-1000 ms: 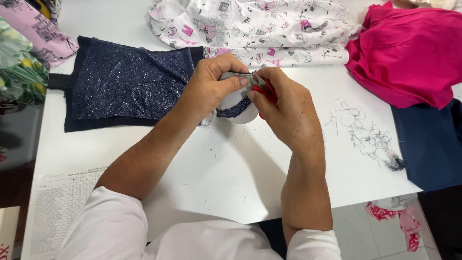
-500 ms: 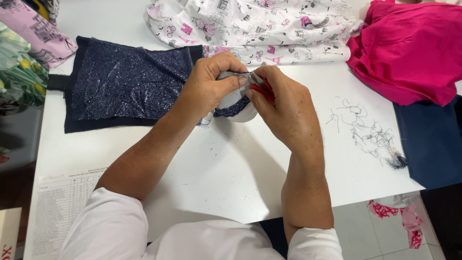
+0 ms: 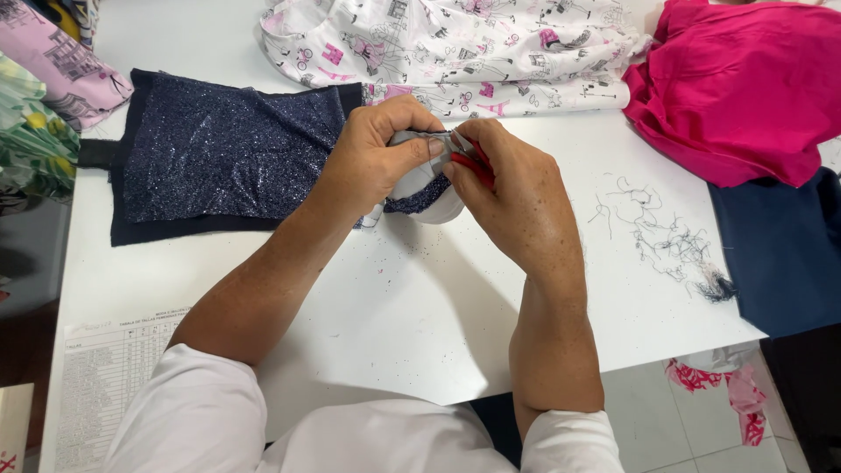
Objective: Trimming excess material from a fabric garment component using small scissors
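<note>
My left hand [image 3: 372,162] pinches a small grey and white fabric piece [image 3: 419,175] that joins a dark blue glittery garment [image 3: 228,158] spread flat on the white table [image 3: 368,307]. My right hand [image 3: 512,197] is closed around a small red-handled thread snip [image 3: 469,159], its metal tips touching the top edge of the fabric piece right by my left thumb. Both hands meet over the middle of the table.
A white printed fabric [image 3: 455,48] lies at the back, a bright pink cloth [image 3: 745,83] at the back right, a navy cloth [image 3: 784,250] at the right edge. Cut thread scraps [image 3: 666,241] lie beside it. A printed paper chart [image 3: 105,377] sits front left; patterned fabrics [image 3: 39,96] hang at left.
Nothing has clearly changed: both hands stay together over the fabric piece, with only a slight shift of the view.
</note>
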